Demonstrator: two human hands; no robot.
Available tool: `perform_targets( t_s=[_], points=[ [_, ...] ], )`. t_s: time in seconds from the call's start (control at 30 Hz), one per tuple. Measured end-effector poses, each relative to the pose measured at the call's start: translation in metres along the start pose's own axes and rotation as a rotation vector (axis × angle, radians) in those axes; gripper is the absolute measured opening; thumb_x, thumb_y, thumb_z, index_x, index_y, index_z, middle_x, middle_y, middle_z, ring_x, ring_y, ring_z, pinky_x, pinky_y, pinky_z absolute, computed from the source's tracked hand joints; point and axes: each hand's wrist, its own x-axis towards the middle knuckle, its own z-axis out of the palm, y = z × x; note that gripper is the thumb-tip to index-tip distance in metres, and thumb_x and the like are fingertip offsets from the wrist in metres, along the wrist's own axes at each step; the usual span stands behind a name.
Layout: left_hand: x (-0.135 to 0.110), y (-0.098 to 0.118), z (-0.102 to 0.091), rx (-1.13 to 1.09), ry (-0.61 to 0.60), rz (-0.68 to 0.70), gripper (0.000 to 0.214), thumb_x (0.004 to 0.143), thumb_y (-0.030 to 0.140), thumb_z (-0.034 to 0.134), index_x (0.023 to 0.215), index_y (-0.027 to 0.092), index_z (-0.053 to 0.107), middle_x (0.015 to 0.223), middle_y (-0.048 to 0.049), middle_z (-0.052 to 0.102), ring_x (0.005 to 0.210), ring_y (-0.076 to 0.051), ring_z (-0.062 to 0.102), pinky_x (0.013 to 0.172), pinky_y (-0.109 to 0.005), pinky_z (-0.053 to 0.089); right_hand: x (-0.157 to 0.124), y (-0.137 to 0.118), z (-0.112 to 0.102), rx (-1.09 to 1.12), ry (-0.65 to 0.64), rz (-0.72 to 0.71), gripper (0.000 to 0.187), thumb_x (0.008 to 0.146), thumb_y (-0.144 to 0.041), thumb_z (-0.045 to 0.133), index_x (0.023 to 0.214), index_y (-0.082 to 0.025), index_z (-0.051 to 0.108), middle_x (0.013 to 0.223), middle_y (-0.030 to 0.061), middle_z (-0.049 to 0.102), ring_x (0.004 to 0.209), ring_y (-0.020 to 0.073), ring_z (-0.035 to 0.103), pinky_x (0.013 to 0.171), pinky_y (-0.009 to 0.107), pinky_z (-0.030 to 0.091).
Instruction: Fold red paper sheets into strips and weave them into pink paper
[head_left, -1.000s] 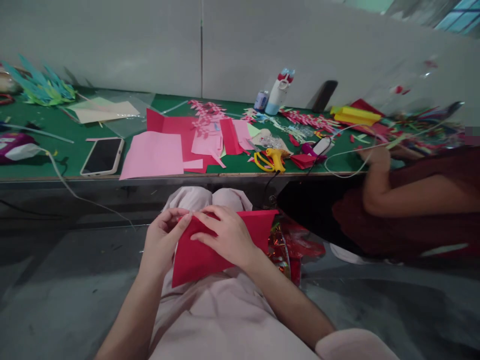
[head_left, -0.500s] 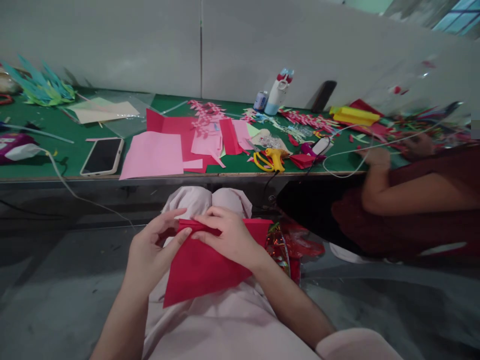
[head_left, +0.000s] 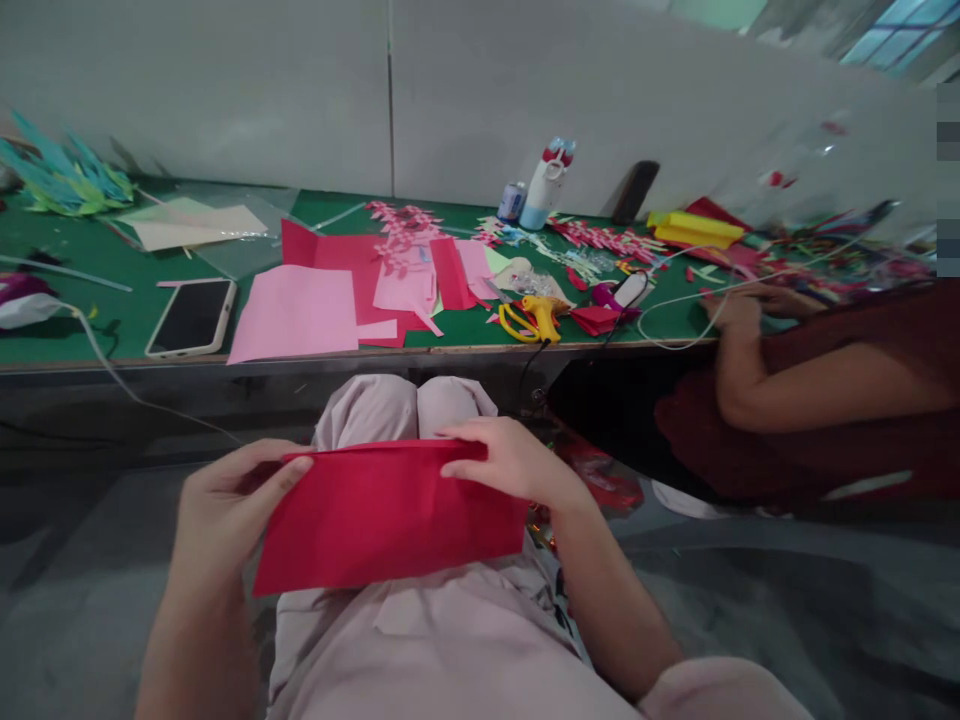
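A sheet of red paper lies over my lap, its far edge folded along a crease. My left hand pinches the far left corner between thumb and fingers. Farther right along the same edge, my right hand grips the fold, thumb on the near face and fingers behind. The paper's near edge hangs down toward my waist. The undersides of both hands' grips are hidden behind the sheet.
Ahead is a green table with a phone, pink paper, a yellow glue gun, a white bottle and cut paper strips. At the right, a co-worker's arm rests by the table.
My left hand has slid left to the paper's corner and my right hand has moved right along the fold. The paper has shifted left and its folded edge is now stretched between them.
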Motion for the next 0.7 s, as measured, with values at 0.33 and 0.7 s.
perform_targets(
  t_s=[0.33,0.7],
  points=[
    [0.005,-0.032,-0.03,-0.201,0.297,-0.378,0.034,0.044,0.025,0.085,0.076,0.023,0.073,0.057,0.0052,0.068,0.048,-0.012,0.056,0.042,-0.02,0.045,-0.035,0.07,-0.002,0.706,0.294,0.351,0.053,0.065,-0.032,0.078,0.115,-0.019,0.067,0.085,0.0025,0.07,0.075,0.014,0.064,0.073,0.029,0.052],
    [0.013,-0.037,-0.036,-0.335,0.192,-0.544,0.044,0.024,0.022,0.092,0.063,0.021,0.073,0.057,0.003,0.07,0.049,-0.013,0.059,0.043,-0.022,0.051,-0.023,0.068,0.024,1.033,0.532,0.372,0.059,0.057,-0.028,0.082,0.112,-0.02,0.064,0.064,-0.0063,0.056,0.057,0.0078,0.053,0.059,0.021,0.045]
  ],
)
